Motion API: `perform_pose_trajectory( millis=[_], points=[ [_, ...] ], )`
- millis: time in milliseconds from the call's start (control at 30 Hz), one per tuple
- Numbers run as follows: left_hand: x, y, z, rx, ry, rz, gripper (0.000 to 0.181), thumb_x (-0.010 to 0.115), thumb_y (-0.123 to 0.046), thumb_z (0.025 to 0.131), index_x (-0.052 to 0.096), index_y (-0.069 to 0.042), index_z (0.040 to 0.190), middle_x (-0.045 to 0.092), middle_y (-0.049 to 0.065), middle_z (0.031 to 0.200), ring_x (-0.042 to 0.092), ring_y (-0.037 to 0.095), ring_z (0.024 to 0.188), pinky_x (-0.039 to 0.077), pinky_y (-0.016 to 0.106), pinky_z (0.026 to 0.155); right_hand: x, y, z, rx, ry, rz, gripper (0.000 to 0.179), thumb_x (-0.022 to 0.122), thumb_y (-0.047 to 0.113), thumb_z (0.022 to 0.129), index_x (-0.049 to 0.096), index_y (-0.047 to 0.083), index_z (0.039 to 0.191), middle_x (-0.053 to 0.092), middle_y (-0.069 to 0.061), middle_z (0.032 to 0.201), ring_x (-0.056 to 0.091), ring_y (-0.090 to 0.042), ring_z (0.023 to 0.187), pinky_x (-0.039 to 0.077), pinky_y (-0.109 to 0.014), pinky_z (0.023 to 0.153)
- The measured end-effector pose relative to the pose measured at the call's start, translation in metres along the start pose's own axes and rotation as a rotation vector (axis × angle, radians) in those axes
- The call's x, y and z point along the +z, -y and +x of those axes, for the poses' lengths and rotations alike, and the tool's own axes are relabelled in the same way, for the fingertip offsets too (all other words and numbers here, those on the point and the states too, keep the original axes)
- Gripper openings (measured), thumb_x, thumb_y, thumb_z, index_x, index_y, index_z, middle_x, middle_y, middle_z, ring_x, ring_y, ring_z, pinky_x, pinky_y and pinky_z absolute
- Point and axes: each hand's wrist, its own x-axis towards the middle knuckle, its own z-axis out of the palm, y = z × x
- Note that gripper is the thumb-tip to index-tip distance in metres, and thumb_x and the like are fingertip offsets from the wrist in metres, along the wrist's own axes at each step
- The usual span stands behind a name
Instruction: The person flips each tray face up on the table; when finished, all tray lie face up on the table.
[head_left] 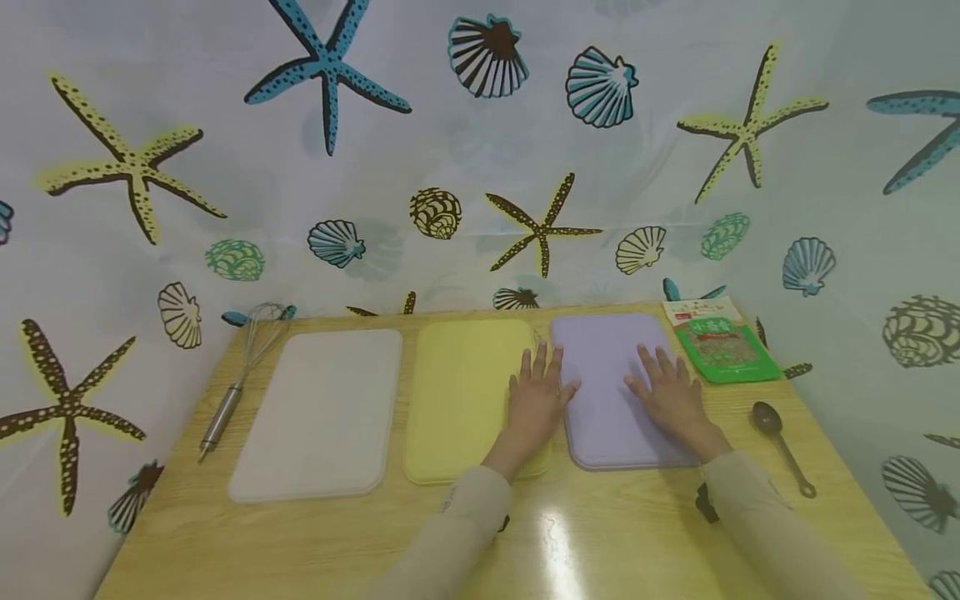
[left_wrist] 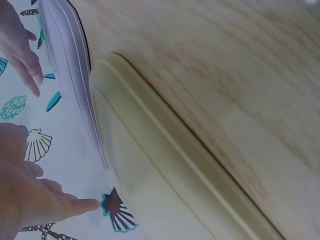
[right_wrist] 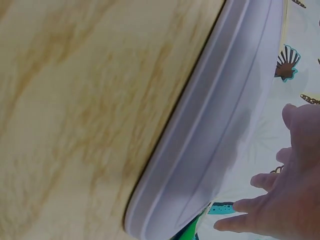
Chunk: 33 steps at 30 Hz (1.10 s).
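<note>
In the head view, my left hand (head_left: 536, 402) is spread with straight fingers over the right edge of the yellow board (head_left: 461, 400), its thumb pointing toward the purple board. My right hand (head_left: 670, 395), fingers also spread, is over the right half of the purple board (head_left: 600, 417). Nothing is held in either hand. The left wrist view has the left hand (left_wrist: 30, 195) hovering beside the yellow board's rounded corner (left_wrist: 145, 150). From the right wrist, the right hand (right_wrist: 285, 190) appears off the purple board's edge (right_wrist: 200, 130), fingers apart.
A white board (head_left: 322, 412) lies at the left, with a whisk (head_left: 240, 383) beyond it. On the right are a green packet (head_left: 720, 342) and a dark spoon (head_left: 783, 450). Behind the wooden table (head_left: 300, 542) hangs a cloth (head_left: 420, 150) printed with starfish and shells.
</note>
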Motion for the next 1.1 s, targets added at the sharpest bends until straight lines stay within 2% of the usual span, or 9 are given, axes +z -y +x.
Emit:
perform_pose_trajectory(
  millis=[100, 333, 600, 800, 933, 1100],
  points=[
    [0.007, -0.008, 0.001, -0.011, 0.016, -0.071, 0.065, 0.042, -0.047, 0.100, 0.028, -0.011, 0.152, 0.024, 0.018, 0.156, 0.023, 0.044, 0.140, 0.037, 0.061, 0.102, 0.001, 0.001, -0.001, 0.001, -0.001, -0.008, 0.065, 0.040, 0.045, 0.102, 0.022, 0.010, 0.153, 0.021, -0.029, 0.153, 0.016, -0.058, 0.135, 0.018, -0.077, 0.100],
    [0.025, -0.022, 0.007, -0.074, 0.034, -0.310, 0.068, 0.048, -0.042, 0.099, 0.025, -0.006, 0.152, 0.020, 0.025, 0.155, 0.024, 0.052, 0.137, 0.027, 0.055, 0.112, 0.003, -0.007, 0.000, 0.003, 0.002, -0.003, 0.064, 0.039, 0.046, 0.102, 0.023, 0.009, 0.152, 0.021, -0.030, 0.152, 0.018, -0.060, 0.134, 0.019, -0.078, 0.099],
    [0.032, -0.031, 0.008, -0.141, 0.033, -0.413, 0.069, 0.055, -0.035, 0.097, 0.026, -0.004, 0.151, 0.023, 0.025, 0.154, 0.029, 0.043, 0.138, 0.030, 0.049, 0.112, 0.006, -0.016, 0.002, 0.019, 0.036, 0.009, 0.065, 0.036, 0.045, 0.102, 0.021, 0.008, 0.153, 0.017, -0.030, 0.154, 0.015, -0.060, 0.134, 0.018, -0.079, 0.099],
    [0.033, -0.036, 0.011, -0.207, -0.018, -0.483, 0.078, 0.070, -0.024, 0.089, 0.027, 0.001, 0.150, 0.023, 0.029, 0.152, 0.030, 0.044, 0.136, 0.033, 0.050, 0.110, 0.005, -0.018, 0.005, 0.036, 0.060, 0.032, 0.065, 0.034, 0.045, 0.103, 0.019, 0.005, 0.153, 0.014, -0.032, 0.153, 0.012, -0.062, 0.133, 0.017, -0.077, 0.101],
    [0.034, -0.037, 0.014, -0.271, -0.013, -0.507, 0.087, 0.077, -0.017, 0.082, 0.026, 0.002, 0.149, 0.023, 0.031, 0.151, 0.030, 0.046, 0.136, 0.033, 0.051, 0.110, 0.003, -0.017, 0.005, 0.043, 0.069, 0.038, 0.064, 0.033, 0.041, 0.104, 0.017, 0.001, 0.152, 0.016, -0.039, 0.149, 0.020, -0.064, 0.130, 0.023, -0.072, 0.103],
    [0.032, -0.038, 0.016, -0.320, 0.035, -0.565, 0.092, 0.079, -0.012, 0.078, 0.023, 0.002, 0.150, 0.022, 0.031, 0.152, 0.028, 0.047, 0.137, 0.031, 0.052, 0.110, 0.000, -0.015, 0.005, 0.077, 0.101, 0.049, 0.064, 0.032, 0.040, 0.105, 0.017, -0.002, 0.151, 0.020, -0.044, 0.142, 0.029, -0.064, 0.124, 0.035, -0.071, 0.095]
  ],
)
